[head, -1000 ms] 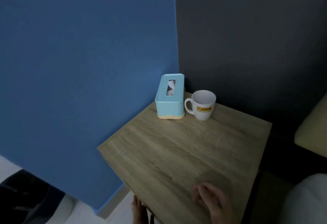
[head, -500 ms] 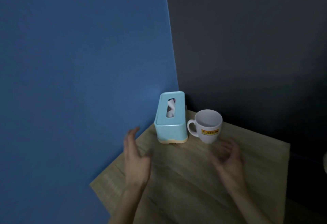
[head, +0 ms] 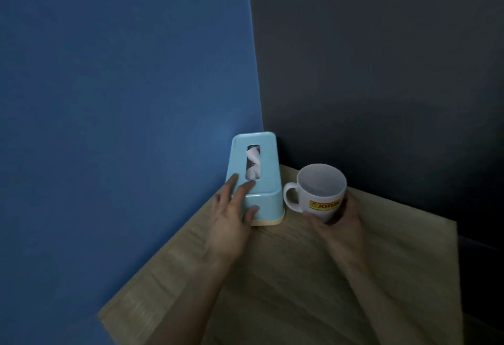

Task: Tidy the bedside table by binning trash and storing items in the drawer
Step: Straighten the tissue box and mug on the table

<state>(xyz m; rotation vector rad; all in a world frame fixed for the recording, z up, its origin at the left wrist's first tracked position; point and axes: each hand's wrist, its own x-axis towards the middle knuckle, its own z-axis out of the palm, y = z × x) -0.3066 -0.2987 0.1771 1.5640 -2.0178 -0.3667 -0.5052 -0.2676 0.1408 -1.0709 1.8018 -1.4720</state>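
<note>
Wooden desk (head: 286, 290), left hand (head: 229, 224) with fingers (head: 245, 189) straight and spread, lying on the blue tissue box (head: 266, 170) at the desk's far corner, right hand (head: 341, 224) curled round the white mug (head: 319, 192) just beside the box, blue wall (head: 122, 99) and dark grey wall (head: 381, 72) behind

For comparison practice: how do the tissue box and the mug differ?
The tissue box is pale blue and boxy; the mug is white and round. The tissue box has a narrow slot; the mug a wide mouth. The left hand touches the tissue box; the right hand curls round the mug. Both are at the table's far corner.
</note>
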